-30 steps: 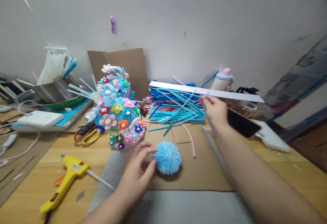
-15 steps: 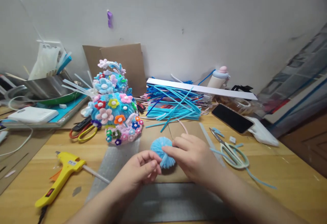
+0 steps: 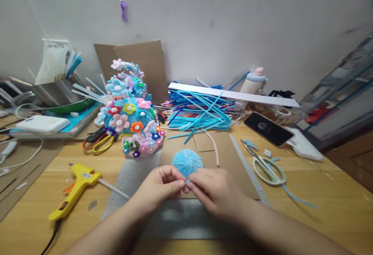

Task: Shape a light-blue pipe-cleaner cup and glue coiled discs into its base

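Observation:
A fluffy light-blue pompom (image 3: 187, 161) made of pipe cleaner lies on a sheet of brown cardboard (image 3: 230, 169) just beyond my fingers. My left hand (image 3: 159, 189) and my right hand (image 3: 214, 191) meet in front of it, fingertips pinched together on a short light-blue pipe cleaner piece (image 3: 187, 181). Both hands are closed in a pinch. A heap of blue pipe cleaners (image 3: 201, 113) lies behind, by the wall. To the left stands a blue cone-shaped ornament (image 3: 129, 117) covered with coloured flowers.
A yellow glue gun (image 3: 76, 187) lies at the left on the wooden table (image 3: 326, 193). Pale green scissors (image 3: 266, 165), a metal ruler (image 3: 247, 167) and a black phone (image 3: 268, 128) lie at the right. Red-yellow scissors (image 3: 99, 144), a white power bank (image 3: 42, 123) and cluttered trays sit at the far left.
My right hand came back from the pipe cleaner heap to the pompom. Both hands then slid toward me, off the pompom, and now pinch a short blue piece.

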